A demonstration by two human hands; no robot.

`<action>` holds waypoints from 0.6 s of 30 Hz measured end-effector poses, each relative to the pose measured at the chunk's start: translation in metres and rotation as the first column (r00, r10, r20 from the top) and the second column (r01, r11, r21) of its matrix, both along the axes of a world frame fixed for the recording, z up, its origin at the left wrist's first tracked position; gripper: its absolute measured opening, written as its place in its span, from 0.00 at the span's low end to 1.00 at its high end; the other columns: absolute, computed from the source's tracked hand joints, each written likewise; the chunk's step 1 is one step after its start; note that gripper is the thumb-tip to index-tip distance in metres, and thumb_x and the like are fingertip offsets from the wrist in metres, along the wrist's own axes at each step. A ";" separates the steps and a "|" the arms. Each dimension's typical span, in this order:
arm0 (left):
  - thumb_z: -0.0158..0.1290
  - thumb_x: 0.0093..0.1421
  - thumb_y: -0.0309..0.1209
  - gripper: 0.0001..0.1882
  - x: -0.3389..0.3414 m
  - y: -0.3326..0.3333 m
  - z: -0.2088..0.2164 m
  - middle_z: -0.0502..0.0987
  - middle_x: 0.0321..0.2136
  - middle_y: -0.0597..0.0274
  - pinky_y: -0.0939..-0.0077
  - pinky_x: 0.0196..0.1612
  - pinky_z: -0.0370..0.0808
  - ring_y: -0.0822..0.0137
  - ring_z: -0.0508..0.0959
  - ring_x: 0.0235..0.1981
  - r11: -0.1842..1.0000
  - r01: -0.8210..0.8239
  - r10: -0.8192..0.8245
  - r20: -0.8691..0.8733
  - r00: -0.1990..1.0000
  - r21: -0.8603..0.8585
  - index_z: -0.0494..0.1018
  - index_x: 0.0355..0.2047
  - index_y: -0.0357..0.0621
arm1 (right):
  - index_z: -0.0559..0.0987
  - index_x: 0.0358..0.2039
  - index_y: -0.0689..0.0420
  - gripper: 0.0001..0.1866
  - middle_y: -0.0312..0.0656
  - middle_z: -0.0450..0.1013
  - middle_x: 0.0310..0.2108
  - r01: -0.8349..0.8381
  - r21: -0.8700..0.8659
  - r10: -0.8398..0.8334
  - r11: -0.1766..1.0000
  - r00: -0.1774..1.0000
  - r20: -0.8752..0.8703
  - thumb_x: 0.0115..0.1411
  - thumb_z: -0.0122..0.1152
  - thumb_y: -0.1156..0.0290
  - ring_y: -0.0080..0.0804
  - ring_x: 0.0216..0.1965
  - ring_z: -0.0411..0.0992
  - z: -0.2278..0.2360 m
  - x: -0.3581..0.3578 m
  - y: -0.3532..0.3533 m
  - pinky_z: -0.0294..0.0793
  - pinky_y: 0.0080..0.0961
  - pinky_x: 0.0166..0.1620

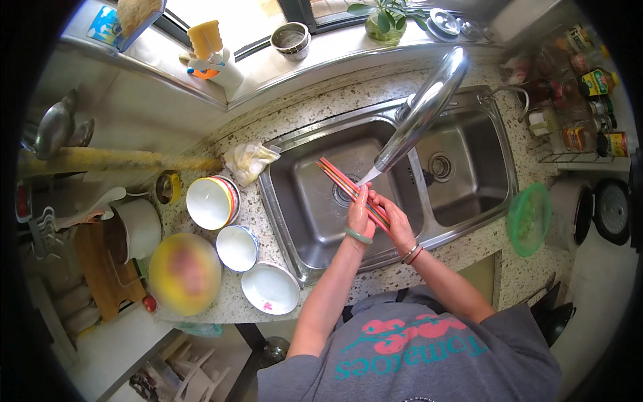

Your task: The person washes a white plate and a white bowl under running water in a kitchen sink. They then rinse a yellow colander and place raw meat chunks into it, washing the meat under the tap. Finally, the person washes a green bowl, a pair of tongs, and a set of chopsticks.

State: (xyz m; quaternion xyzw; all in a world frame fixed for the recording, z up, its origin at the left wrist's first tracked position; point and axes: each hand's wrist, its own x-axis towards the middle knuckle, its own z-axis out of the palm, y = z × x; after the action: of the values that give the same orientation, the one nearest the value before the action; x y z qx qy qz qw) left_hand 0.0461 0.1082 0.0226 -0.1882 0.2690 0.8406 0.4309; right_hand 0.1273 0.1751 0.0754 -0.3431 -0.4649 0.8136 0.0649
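Observation:
A bundle of colourful chopsticks [337, 177] slants over the left basin of the steel sink [295, 221], its far ends pointing up and left. My left hand [360, 216] is closed round the middle of the bundle. My right hand [396, 222] grips its near end, close beside the left. Water runs from the curved chrome tap [425, 104] onto the sticks just ahead of my left fingers. Parts of the fingers are hidden behind the bundle and the hands.
Left of the sink stand stacked bowls [209, 203], a white bowl [237, 248], a shallow bowl [270, 288] and a blurred round yellow thing [185, 273]. A bag [249, 162] lies by the sink's corner. A green basket [528, 220] stands at the right.

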 end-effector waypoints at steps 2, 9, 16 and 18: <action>0.44 0.67 0.34 0.09 -0.002 -0.012 -0.003 0.72 0.29 0.62 0.73 0.38 0.74 0.69 0.72 0.33 0.993 0.119 -0.120 -0.031 0.992 -0.017 0.67 0.41 0.42 | 0.68 0.54 0.64 0.23 0.40 0.72 0.46 -0.248 -0.022 0.248 0.969 0.962 0.115 0.69 0.42 0.57 0.25 0.48 0.68 0.007 -0.007 0.023 0.64 0.24 0.55; 0.45 0.62 0.32 0.15 0.023 -0.016 0.046 0.75 0.25 0.48 0.56 0.35 0.74 0.46 0.77 0.28 0.440 0.015 -0.736 -0.351 0.579 -0.898 0.62 0.45 0.36 | 0.71 0.38 0.63 0.16 0.51 0.73 0.25 -0.411 0.627 0.218 0.661 0.906 0.364 0.64 0.49 0.60 0.43 0.28 0.77 -0.080 -0.070 0.007 0.75 0.38 0.34; 0.44 0.66 0.34 0.09 0.006 -0.026 0.092 0.60 0.18 0.70 0.84 0.13 0.61 0.79 0.60 0.12 0.816 0.453 -0.454 0.086 0.887 -0.360 0.57 0.34 0.47 | 0.67 0.28 0.51 0.21 0.31 0.59 0.13 -0.007 -0.630 0.097 0.777 0.989 0.109 0.65 0.46 0.46 0.22 0.11 0.57 -0.067 -0.115 0.031 0.59 0.23 0.16; 0.43 0.68 0.37 0.09 -0.006 -0.034 0.097 0.60 0.19 0.71 0.88 0.14 0.59 0.83 0.58 0.13 0.900 0.434 -0.425 0.148 0.893 -0.035 0.57 0.33 0.49 | 0.66 0.30 0.51 0.19 0.32 0.64 0.18 -0.065 -0.798 -0.038 0.599 0.993 -0.109 0.66 0.45 0.48 0.23 0.16 0.63 -0.068 -0.105 0.033 0.66 0.22 0.21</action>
State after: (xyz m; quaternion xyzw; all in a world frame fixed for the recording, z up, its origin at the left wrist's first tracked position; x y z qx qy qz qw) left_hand 0.0398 0.0743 0.1198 -0.1958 0.3017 0.7003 0.6166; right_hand 0.0227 0.2083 0.0079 -0.2852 -0.0496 0.9542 -0.0752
